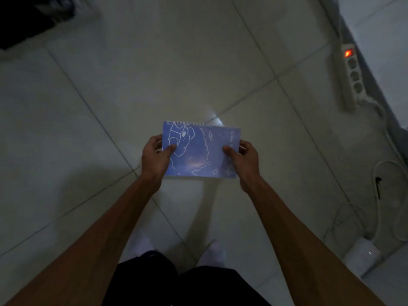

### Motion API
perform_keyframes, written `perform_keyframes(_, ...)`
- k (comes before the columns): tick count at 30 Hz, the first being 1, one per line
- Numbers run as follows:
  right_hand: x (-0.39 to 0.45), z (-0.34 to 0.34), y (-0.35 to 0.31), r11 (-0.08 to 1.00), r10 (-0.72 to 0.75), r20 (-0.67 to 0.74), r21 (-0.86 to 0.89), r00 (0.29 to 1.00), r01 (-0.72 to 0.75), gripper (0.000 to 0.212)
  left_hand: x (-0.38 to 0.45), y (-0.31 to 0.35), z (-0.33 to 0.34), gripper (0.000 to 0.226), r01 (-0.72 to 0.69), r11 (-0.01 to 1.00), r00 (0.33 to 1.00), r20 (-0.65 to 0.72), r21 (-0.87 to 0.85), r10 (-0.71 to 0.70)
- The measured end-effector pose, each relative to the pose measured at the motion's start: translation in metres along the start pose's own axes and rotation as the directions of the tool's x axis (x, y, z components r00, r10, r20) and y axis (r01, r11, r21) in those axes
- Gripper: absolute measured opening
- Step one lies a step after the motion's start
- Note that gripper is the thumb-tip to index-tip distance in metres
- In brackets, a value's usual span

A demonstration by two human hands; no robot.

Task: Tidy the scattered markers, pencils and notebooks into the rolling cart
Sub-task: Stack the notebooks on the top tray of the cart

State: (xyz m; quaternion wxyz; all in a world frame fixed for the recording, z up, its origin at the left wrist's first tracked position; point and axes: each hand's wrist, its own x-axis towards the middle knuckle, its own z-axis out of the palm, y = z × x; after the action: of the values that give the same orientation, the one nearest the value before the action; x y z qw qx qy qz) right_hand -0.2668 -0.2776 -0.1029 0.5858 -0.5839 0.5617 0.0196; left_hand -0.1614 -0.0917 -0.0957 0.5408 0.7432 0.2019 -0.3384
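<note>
Both our hands, left (157, 156) and right (241, 159), grip a blue notebook (198, 151) above the floor (110, 85); no cart visible, so stowing remains.

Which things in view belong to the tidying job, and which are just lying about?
Job:
- notebook, blue, spiral-bound, held above the floor
- left hand and right hand, each with a grip on one end of it

Lying about:
- power strip, switch lit
- white cables
- white box by the wall
- dark heap, too blurred to name

No cart, markers or pencils in view.
</note>
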Motion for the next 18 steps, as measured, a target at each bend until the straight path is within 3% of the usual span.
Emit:
perform_keyframes(9,-0.177,0.005,-0.273,0.982,-0.179,0.270,-0.012,0.946,0.189,0.031,-0.145,0.240,-0.138,0.032,-0.069,0.977,0.995,-0.086,-0.199,0.053)
perform_keyframes(18,-0.336,0.040,-0.522,0.932,-0.344,0.378,0.026,0.859,0.362,0.028,-0.277,0.455,-0.266,0.019,-0.181,0.921,0.979,-0.153,-0.345,0.135)
